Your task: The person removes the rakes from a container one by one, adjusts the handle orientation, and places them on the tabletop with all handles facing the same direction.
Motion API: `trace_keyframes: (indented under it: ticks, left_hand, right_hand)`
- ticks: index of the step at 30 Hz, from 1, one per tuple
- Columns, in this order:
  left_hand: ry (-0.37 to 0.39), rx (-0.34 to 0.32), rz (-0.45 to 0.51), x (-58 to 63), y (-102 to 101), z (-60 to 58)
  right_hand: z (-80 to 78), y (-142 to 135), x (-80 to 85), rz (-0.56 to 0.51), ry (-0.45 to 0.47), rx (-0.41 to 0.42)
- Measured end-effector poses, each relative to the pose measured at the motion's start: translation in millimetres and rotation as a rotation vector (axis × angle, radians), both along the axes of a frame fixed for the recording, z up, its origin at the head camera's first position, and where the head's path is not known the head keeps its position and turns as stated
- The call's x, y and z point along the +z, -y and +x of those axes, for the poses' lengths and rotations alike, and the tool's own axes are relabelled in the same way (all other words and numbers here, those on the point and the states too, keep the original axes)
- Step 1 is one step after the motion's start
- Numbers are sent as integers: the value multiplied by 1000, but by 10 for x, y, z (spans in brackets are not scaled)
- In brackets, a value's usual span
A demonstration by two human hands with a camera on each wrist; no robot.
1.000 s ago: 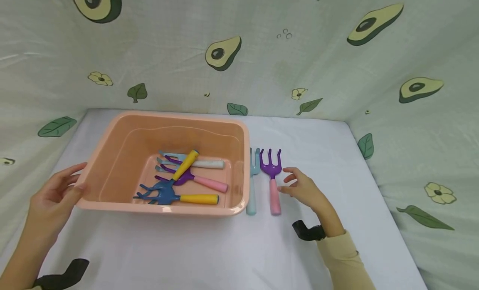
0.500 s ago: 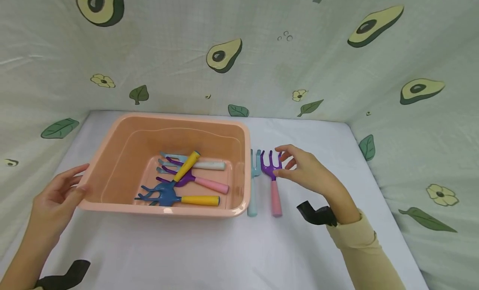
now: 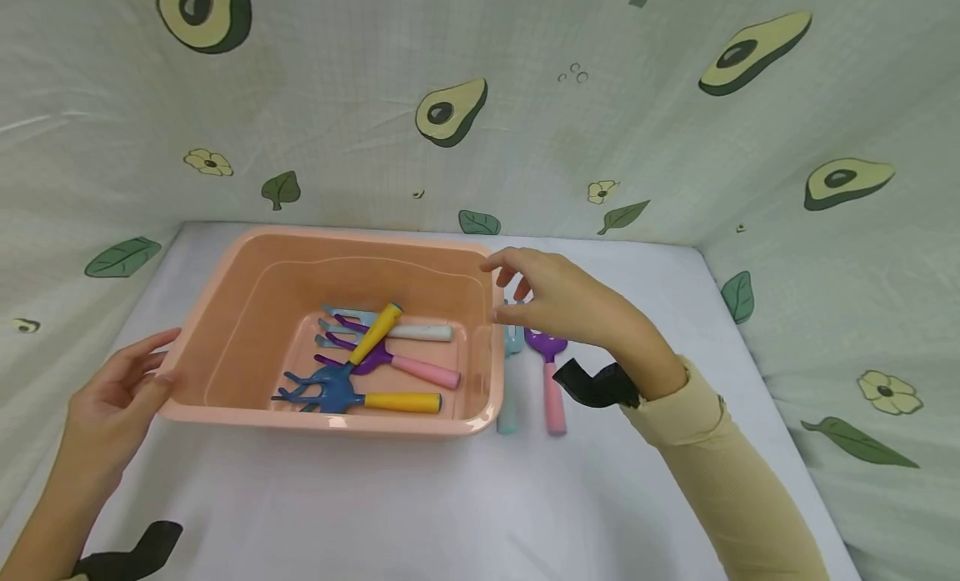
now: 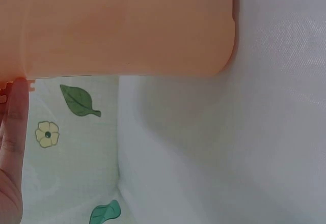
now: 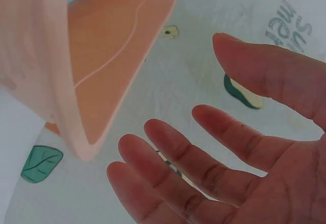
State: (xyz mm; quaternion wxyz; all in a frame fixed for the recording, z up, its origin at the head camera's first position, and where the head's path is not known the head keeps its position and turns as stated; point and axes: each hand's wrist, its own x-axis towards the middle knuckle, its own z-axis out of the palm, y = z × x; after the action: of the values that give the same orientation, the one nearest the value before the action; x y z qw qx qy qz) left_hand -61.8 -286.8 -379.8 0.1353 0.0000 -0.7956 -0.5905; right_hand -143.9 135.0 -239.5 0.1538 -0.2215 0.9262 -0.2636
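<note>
A peach plastic basin (image 3: 225,381) stands left of centre on the white table. My left hand (image 3: 112,398) holds its left rim, with one finger up against the rim in the left wrist view. Inside lie several small garden forks: blue ones with yellow handles (image 3: 402,403), a purple one with a pink handle (image 3: 425,372) and a light blue one with a pale handle (image 3: 422,333). My right hand (image 3: 562,298) hovers by the right rim, fingers spread and holding nothing. Beneath it lie a light blue fork (image 3: 507,406) and a purple fork (image 3: 555,398), their tines partly hidden.
An avocado-print curtain (image 3: 525,147) hangs behind the table and along both sides. The white tabletop (image 3: 375,514) extends in front of the basin and to the right of the loose forks.
My right hand has moved up and left, from beside the purple fork's handle, past its tines, to the basin's right rim. The left hand, the basin and the forks keep their places.
</note>
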Motion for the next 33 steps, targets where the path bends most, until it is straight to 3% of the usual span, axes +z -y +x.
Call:
trace_keyframes:
  ticks: [6, 13, 26, 31, 33]
  left_hand:
    - [10, 19, -52, 7, 1, -11]
    - [34, 36, -96, 3, 2, -14]
    - [24, 7, -42, 18, 11, 2]
    - [46, 31, -130, 25, 1, 6]
    - [43, 22, -95, 24, 9, 7]
  right_hand:
    - [-147, 260, 80, 42, -5, 103]
    - [-350, 633, 0, 167, 43, 179]
    - [-550, 1176, -311, 354, 117, 320]
    - [-569, 1307, -493, 384, 229, 361]
    - [-566, 1361, -573, 403, 277, 377]
